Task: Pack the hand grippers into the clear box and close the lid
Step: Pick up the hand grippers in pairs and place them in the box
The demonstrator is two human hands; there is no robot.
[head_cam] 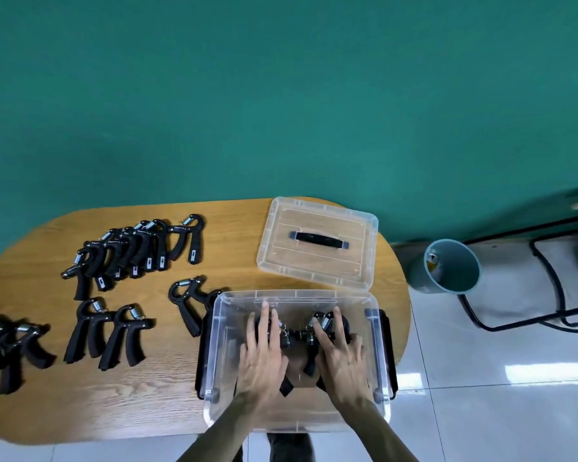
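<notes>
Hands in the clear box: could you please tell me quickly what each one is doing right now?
Left hand: open, fingers spread flat on the hand grippers inside the clear box.
Right hand: open, likewise pressing on them.

Clear box (214, 345) open at near right of table, several black hand grippers (301, 338) lying inside. Clear lid (317, 243) with black handle lying flat just beyond box. More black spring grippers (134, 251) spread across left, one (189, 303) touching box's left wall.
</notes>
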